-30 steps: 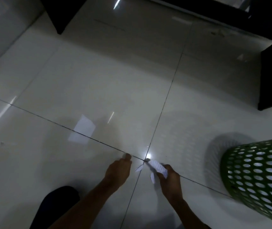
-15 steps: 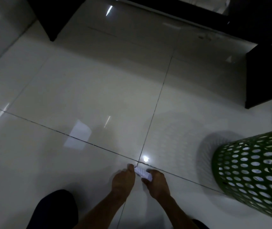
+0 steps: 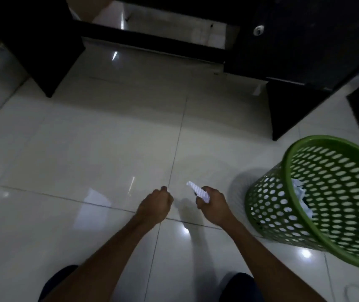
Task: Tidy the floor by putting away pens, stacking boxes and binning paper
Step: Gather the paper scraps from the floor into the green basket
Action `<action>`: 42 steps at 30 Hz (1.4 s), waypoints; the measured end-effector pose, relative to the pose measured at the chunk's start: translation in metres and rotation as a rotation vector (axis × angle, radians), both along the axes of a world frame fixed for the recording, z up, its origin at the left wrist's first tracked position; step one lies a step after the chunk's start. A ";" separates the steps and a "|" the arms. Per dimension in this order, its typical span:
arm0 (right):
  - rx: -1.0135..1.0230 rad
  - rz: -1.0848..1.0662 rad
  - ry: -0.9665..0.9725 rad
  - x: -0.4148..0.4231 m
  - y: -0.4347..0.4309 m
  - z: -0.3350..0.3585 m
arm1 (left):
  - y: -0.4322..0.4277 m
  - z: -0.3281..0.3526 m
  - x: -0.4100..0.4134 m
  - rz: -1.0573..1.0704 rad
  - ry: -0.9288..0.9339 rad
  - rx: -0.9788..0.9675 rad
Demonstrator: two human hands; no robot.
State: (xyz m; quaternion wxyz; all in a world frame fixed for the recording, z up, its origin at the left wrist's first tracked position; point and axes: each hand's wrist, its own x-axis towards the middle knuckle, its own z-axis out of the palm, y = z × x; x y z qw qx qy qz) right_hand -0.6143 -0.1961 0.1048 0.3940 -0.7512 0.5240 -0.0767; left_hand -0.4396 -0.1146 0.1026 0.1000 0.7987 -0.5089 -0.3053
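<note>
Since a moment ago our two hands have come apart and lifted off the floor (image 3: 108, 149), and the bin (image 3: 278, 205) now shows its open mouth to us; nearest us, both forearms reach forward between our dark knees. Our left hand (image 3: 154, 203) is curled into a loose fist with nothing showing in it; whether anything small is hidden inside, we cannot tell. Our right hand (image 3: 213, 205) grips the folded striped paper (image 3: 198, 190), fingers wrapped round its lower end, so the paper sticks up and to the left, away from the bin. The relation that matters: the bin stands to the right of the right hand, near it but not touching, with its rim higher than the hand as we see it, so the right hand is plainly the nearer one and already has the load. We judge the next move to be a sweep rightward and up over the rim, then a release; crumpled paper (image 3: 302, 199) already lies inside. Farther off, bare tile runs to the dark furniture (image 3: 304, 51).
</note>
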 end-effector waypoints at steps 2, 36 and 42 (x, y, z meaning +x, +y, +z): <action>-0.048 -0.031 -0.075 -0.009 -0.009 0.027 | -0.020 0.023 -0.009 -0.012 0.037 -0.084; -0.124 -0.544 0.034 -0.284 -0.082 0.125 | -0.196 0.121 -0.288 -0.578 0.012 -0.143; -0.163 -0.510 0.243 -0.270 -0.082 0.131 | -0.181 0.134 -0.278 -0.573 0.095 -0.346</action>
